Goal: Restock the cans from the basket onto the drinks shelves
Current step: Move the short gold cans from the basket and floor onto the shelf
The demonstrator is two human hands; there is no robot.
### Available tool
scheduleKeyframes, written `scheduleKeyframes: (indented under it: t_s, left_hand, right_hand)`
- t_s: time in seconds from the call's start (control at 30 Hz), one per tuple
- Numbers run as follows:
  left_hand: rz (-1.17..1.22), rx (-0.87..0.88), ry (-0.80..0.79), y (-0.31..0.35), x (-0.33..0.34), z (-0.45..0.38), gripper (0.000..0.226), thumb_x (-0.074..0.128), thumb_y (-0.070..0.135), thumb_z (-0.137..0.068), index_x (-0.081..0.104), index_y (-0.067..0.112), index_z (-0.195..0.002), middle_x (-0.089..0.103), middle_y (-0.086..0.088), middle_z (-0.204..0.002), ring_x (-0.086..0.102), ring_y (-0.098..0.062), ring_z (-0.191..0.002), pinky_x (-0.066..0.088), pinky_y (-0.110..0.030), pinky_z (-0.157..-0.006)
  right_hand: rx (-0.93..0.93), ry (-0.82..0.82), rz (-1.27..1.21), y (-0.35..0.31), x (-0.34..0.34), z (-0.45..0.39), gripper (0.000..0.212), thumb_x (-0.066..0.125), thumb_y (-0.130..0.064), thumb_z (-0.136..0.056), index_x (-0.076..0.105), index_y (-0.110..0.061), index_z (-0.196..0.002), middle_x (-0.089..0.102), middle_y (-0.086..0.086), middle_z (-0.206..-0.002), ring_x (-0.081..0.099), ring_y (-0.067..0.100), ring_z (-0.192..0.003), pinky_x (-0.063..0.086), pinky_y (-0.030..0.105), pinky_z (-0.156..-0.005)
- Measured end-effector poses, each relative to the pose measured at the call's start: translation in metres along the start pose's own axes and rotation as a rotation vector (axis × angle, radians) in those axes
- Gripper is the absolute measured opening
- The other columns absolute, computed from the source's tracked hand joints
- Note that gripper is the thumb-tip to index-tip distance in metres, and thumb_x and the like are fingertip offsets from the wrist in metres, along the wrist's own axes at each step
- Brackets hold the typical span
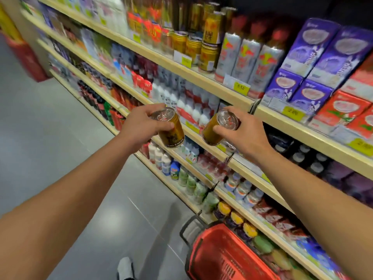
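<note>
Facing wooden drinks shelves (212,82) over grey floor tiles (60,128), left hand (139,126) and right hand (245,132) each grip a gold can, red basket (228,257) at the shelves' foot

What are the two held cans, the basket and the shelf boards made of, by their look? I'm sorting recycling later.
Can in the left hand and can in the right hand: likely metal, with shiny silvery lids and glossy gold printed sides. Basket: probably red plastic, with slotted moulded walls and a dark rim. Shelf boards: pale wood-look edging, whether solid wood or laminate is unclear.
</note>
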State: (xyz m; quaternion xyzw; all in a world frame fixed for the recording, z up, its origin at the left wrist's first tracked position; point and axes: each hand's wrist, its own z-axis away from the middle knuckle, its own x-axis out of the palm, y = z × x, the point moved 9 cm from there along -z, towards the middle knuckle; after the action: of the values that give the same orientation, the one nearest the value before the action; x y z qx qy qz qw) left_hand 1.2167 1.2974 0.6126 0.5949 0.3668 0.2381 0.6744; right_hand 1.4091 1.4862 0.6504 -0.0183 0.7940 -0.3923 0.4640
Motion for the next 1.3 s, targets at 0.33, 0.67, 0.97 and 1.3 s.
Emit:
scheduleKeyframes:
  t_s: [0.33,0.67,0.97,1.3]
  left_hand:
    - [0.065,0.065,-0.179,0.029,-0.075,-0.132,0.056,0.081,0.008,-0.073,0.063,0.014,-0.126,0.067,-0.002,-0.109,0.062,-0.013,-0.081,0.045,-0.024,-0.059]
    - [0.099,0.107,-0.267,0.065,-0.128,-0.238,0.053,0.082,0.012,-0.073,0.066,0.018,-0.123,0.069,0.0,-0.11,0.062,-0.014,-0.084,0.042,-0.028,-0.06]
    - [0.082,0.157,-0.321,0.083,-0.125,-0.313,0.046,0.083,0.014,-0.071,0.068,0.022,-0.114,0.07,0.002,-0.099,0.061,-0.018,-0.08,0.041,-0.03,-0.061]
    - [0.075,0.206,-0.368,0.095,-0.113,-0.387,0.025,0.08,0.009,-0.074,0.073,0.029,-0.087,0.07,0.01,-0.093,0.062,-0.004,-0.072,0.044,-0.021,-0.056]
  right_hand:
    - [0.032,0.162,-0.025,-0.064,0.027,-0.122,0.055,0.07,-0.048,-0.084,0.057,-0.023,-0.131,0.06,-0.012,-0.116,0.055,0.005,-0.098,0.041,0.005,-0.073]
    - [0.032,0.362,0.021,-0.14,0.02,-0.216,0.023,0.067,-0.043,-0.084,0.068,-0.022,-0.095,0.07,0.002,-0.096,0.063,0.018,-0.09,0.052,0.038,-0.079]
    - [0.052,0.398,0.142,-0.153,0.023,-0.299,0.028,0.06,-0.05,-0.086,0.068,-0.028,-0.101,0.066,-0.008,-0.092,0.059,0.005,-0.084,0.045,0.021,-0.069]
    - [0.118,0.397,0.249,-0.13,0.033,-0.384,0.061,0.062,-0.058,-0.083,0.058,-0.02,-0.131,0.064,-0.004,-0.113,0.056,0.01,-0.098,0.038,0.015,-0.062]
